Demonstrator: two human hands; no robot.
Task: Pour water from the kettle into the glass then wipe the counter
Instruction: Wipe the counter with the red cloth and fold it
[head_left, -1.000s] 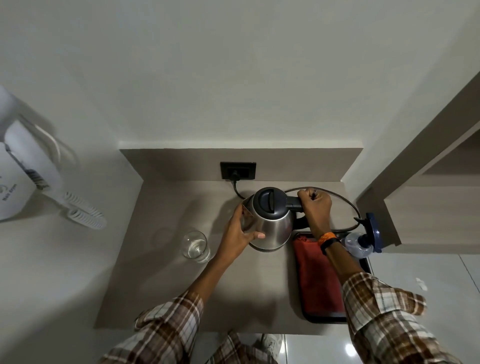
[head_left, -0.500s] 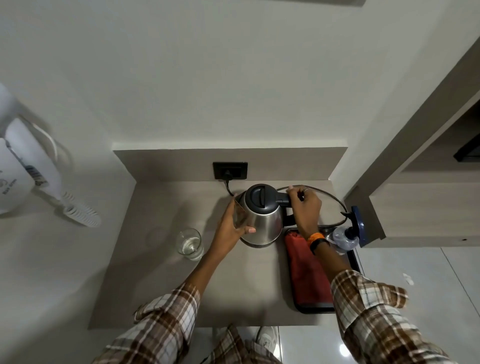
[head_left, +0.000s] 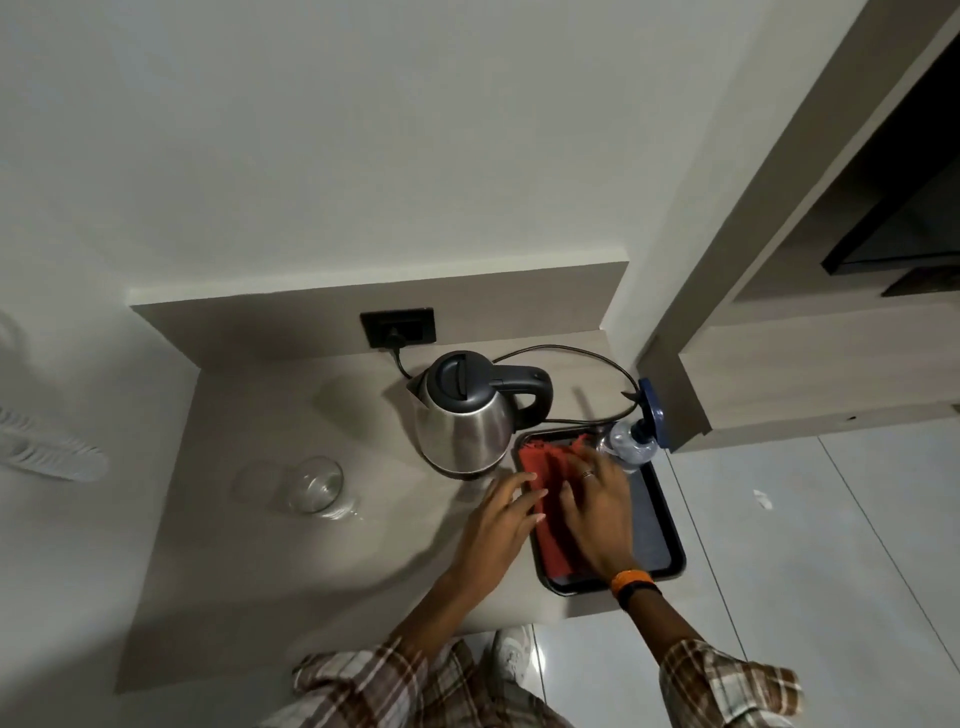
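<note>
Clear glass (head_left: 315, 485) with water stands far left of my hands on the surface (head_left: 291, 571); the steel kettle (head_left: 464, 415) sits upright just beyond them. Pouring looks done. My left hand (head_left: 498, 525) and right hand (head_left: 597, 512), fingers spread, press on the red cloth (head_left: 545, 540) in the tray (head_left: 670, 540); wiping remains.

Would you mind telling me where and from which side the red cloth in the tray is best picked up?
I would pinch the red cloth at its near-left long edge, coming from above. It lies flat in the black tray, the kettle crowds its far end, and the left hand and right hand already hover there, open.
</note>
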